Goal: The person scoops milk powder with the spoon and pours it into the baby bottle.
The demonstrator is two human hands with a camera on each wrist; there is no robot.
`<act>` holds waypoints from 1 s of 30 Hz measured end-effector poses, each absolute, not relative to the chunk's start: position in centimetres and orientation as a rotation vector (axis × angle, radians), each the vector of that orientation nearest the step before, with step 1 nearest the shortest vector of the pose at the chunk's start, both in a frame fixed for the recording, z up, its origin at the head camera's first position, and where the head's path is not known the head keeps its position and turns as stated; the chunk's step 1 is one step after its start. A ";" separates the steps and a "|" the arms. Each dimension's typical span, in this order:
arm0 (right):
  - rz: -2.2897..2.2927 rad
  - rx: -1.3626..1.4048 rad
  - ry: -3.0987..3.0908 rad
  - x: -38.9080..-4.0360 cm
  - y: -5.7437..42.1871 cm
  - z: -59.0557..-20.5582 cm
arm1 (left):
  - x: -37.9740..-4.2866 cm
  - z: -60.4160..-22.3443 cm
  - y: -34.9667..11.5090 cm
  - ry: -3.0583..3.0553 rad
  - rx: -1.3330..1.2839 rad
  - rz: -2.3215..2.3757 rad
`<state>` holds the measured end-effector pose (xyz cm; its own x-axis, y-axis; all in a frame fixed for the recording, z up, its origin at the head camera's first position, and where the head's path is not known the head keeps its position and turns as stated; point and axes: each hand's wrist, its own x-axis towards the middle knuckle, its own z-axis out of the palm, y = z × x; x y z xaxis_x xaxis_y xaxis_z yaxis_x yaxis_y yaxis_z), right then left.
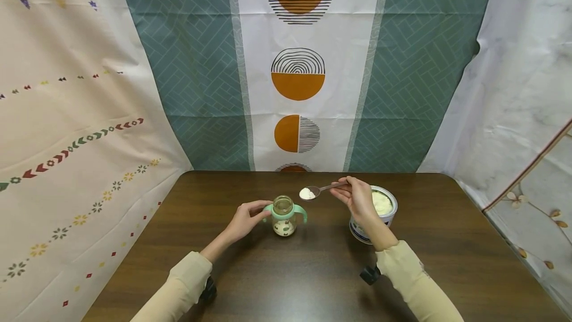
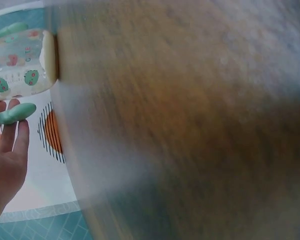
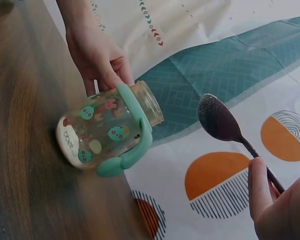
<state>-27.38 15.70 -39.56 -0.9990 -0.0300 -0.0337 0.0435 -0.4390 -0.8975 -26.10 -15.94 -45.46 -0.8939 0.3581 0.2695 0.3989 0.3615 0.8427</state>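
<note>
A clear baby bottle [image 1: 284, 220] with mint-green handles and printed animal pictures stands uncapped on the table. Pale powder lies at its bottom, plainest in the right wrist view. My left hand [image 1: 245, 218] grips the bottle's left handle; in the left wrist view the fingers curl about that green handle [image 2: 12, 114]. Up and to the right of the bottle mouth, my right hand [image 1: 356, 198] holds a spoon [image 1: 316, 191] by its handle, with a heap of white powder [image 1: 307, 194] in the bowl. The right wrist view shows the spoon's dark underside [image 3: 217, 117].
Just behind my right hand stands an open can [image 1: 391, 207] of pale powder, partly covered by the hand and wrist. The brown wooden table [image 1: 286, 277] ends at a patterned cloth [image 1: 299, 138] at the back. Further cloths hang on both sides.
</note>
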 end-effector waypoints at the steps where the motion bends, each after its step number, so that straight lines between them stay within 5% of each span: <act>1: -2.631 0.022 1.635 -27.4 15.6 -39.6 | -26.1 -45.5 -15.9 -2.561 -0.708 -1.603; 30: -2.647 0.039 1.629 -28.3 13.2 -40.0 | -26.3 -45.5 -15.6 -2.568 -0.686 -1.606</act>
<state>-28.34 13.22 -40.02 -0.9991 -0.0150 -0.0390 0.0416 -0.4504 -0.8919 -26.35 -15.64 -45.52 -0.9017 0.3466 0.2584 0.3841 0.3678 0.8469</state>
